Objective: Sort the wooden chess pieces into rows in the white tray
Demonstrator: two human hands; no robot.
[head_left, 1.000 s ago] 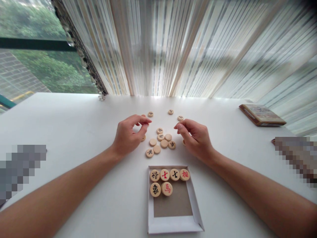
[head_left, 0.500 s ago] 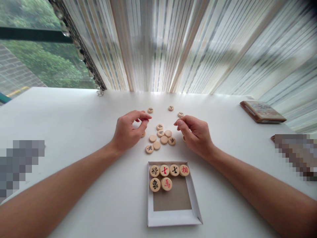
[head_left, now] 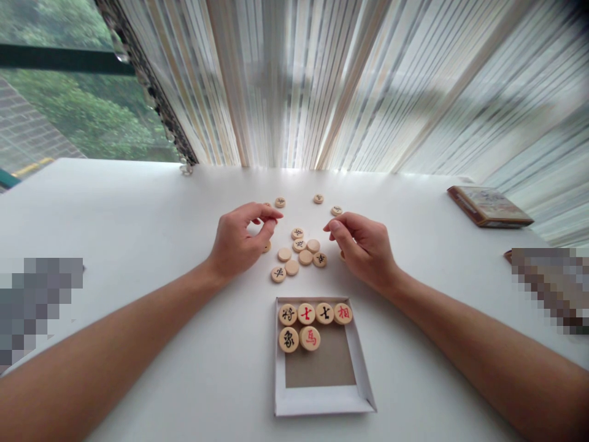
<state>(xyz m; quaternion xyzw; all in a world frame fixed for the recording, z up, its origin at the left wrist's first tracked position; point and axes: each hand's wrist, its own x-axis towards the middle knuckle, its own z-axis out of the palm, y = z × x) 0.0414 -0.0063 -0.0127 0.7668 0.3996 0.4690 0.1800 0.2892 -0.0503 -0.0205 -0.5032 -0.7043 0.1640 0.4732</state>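
My left hand (head_left: 243,236) is loosely curled just left of a loose cluster of round wooden Chinese chess pieces (head_left: 299,245). Its thumb tip meets the fingers, with no piece visible between them. Opposite it, my right hand (head_left: 361,242) is also curled, thumb against the index finger, and shows nothing held. Some pieces in the cluster lie blank side up; others show black characters. Parts of a few pieces are hidden behind both hands. Nearer to me, a shallow white box tray (head_left: 322,402) holds several pieces in two rows, including a red horse piece (head_left: 310,338).
Farther back lie a few single pieces, among them one on the left (head_left: 280,202) and one on the right (head_left: 318,199). A brown box (head_left: 490,206) rests at the table's right side, with a blurred-out object (head_left: 547,285) nearer. Curtains (head_left: 294,86) hang behind the white table (head_left: 138,209).
The view has shifted very slightly. Both hands keep the same pose, and the pieces and tray stay as they were.
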